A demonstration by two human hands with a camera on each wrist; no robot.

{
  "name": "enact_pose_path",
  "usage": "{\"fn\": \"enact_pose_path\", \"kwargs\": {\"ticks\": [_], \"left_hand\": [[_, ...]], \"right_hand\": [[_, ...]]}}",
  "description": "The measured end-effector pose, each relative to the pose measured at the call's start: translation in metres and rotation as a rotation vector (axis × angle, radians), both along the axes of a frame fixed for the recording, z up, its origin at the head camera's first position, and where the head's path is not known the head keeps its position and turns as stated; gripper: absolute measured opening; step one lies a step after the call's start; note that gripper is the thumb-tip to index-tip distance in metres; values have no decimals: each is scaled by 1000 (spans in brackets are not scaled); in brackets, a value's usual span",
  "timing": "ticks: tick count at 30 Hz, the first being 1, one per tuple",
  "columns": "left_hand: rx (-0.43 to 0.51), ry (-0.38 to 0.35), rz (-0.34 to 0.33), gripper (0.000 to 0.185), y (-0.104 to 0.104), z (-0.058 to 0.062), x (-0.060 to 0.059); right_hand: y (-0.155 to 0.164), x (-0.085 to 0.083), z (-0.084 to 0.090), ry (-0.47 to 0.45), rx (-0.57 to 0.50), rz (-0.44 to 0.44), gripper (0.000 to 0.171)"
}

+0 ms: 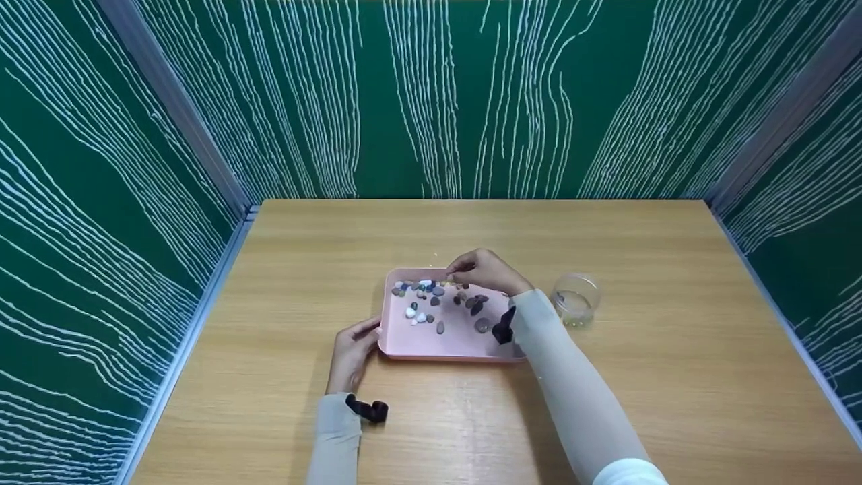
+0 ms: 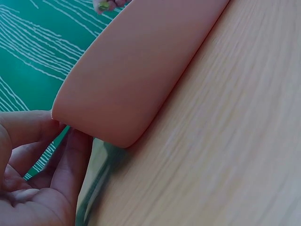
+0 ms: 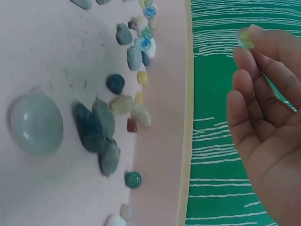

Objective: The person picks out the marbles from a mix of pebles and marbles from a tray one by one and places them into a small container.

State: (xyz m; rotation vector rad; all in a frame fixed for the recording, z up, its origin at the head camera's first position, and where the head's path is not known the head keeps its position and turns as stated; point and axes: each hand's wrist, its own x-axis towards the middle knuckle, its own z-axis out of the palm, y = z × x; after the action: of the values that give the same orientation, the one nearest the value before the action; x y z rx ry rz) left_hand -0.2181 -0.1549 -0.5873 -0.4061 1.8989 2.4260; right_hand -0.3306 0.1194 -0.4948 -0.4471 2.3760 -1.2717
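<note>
A pink tray (image 1: 404,343) lies mid-table with several small stones and glass beads (image 1: 431,301) scattered in it. My left hand (image 1: 367,333) grips the tray's left rim; in the left wrist view my left hand (image 2: 59,129) has its thumb on the tray's (image 2: 141,70) corner and a finger under it. My right hand (image 1: 459,268) hovers over the tray's far edge. In the right wrist view that right hand (image 3: 251,44) pinches a small clear yellowish bead (image 3: 243,37) at its fingertips. Beside it the tray (image 3: 56,56) holds grey, green and white pebbles, and a pale green stone (image 3: 36,123).
A clear plastic cup (image 1: 576,298) stands on the wooden table (image 1: 673,377) just right of the tray, by my right forearm. Green patterned walls (image 1: 431,101) close in the table at the back and both sides.
</note>
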Motion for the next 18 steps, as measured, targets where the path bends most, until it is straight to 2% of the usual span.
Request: {"fn": "enact_pose_path", "kwargs": {"ticks": [5, 12, 18], "left_hand": [[-1, 0, 0, 37, 0, 0, 0], [-17, 50, -10, 37, 0, 0, 2], [1, 29, 4, 37, 0, 0, 1]], "right_hand": [[13, 0, 0, 36, 36, -17, 21], [28, 4, 5, 79, 26, -21, 24], [38, 8, 11, 104, 27, -38, 23]]}}
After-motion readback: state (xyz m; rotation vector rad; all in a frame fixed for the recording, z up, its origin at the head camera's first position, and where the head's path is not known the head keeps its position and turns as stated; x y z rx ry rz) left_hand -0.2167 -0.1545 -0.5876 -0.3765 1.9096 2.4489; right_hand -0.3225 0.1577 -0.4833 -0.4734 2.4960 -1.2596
